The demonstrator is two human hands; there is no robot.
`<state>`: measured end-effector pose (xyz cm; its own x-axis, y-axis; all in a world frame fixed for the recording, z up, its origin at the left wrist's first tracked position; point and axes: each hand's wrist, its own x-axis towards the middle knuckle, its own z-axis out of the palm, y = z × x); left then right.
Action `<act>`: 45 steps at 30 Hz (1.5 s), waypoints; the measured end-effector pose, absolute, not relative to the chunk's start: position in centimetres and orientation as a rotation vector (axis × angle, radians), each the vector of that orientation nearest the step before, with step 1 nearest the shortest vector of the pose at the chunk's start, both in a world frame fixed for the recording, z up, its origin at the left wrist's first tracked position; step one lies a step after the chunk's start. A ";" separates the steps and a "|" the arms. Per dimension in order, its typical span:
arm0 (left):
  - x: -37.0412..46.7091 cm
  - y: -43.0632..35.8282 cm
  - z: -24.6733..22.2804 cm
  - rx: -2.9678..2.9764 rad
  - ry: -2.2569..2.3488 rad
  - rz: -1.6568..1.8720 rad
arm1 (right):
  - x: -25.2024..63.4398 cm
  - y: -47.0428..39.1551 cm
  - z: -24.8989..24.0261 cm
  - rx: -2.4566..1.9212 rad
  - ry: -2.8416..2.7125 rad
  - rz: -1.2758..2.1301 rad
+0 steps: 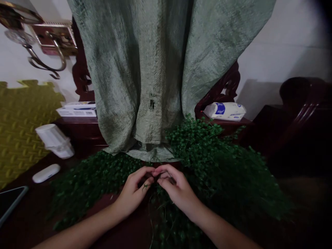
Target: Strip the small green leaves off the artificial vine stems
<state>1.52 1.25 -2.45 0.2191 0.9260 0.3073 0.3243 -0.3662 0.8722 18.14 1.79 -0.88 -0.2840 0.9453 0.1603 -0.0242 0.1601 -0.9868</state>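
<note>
My left hand [137,188] and my right hand [177,188] meet at the fingertips, low in the middle of the view. Both have curled fingers in a pinch. A small green plant sprig [146,186] shows at the left thumb, and a thin stem [150,216] hangs down below the hands. What lies between the right fingertips is hidden. Around the hands are piles of bushy green plants with small round tips: a smaller pile [101,176] to the left and a larger pile [220,166] to the right, reaching under the right forearm.
A grey-green woven sack [150,69] hangs behind the piles. On the dark red wooden table stand a white cup-like container [55,140], a white case [46,173] and a phone [11,202]. Flat boxes [76,110] and a tissue pack [225,111] lie farther back.
</note>
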 end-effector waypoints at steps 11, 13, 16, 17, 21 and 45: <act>1.8 1.3 -2.4 1.348 1.038 1.059 | 18.7 0.8 -0.1 -0.823 -1.388 1.451; 1.7 1.3 -2.6 1.391 1.014 1.075 | 18.7 1.0 -0.3 -0.791 -1.447 1.396; 1.7 1.2 -2.5 1.497 1.008 1.085 | 18.6 1.4 -0.6 -0.782 -1.509 1.295; 1.6 1.2 -2.4 1.532 1.002 1.067 | 18.6 1.5 -0.7 -0.792 -1.518 1.268; 0.9 1.0 -2.5 1.573 0.908 0.996 | 18.5 1.7 -1.0 -0.812 -1.555 1.166; 1.6 1.4 -2.2 1.606 1.087 0.949 | 18.6 1.7 -1.1 -0.922 -1.640 0.884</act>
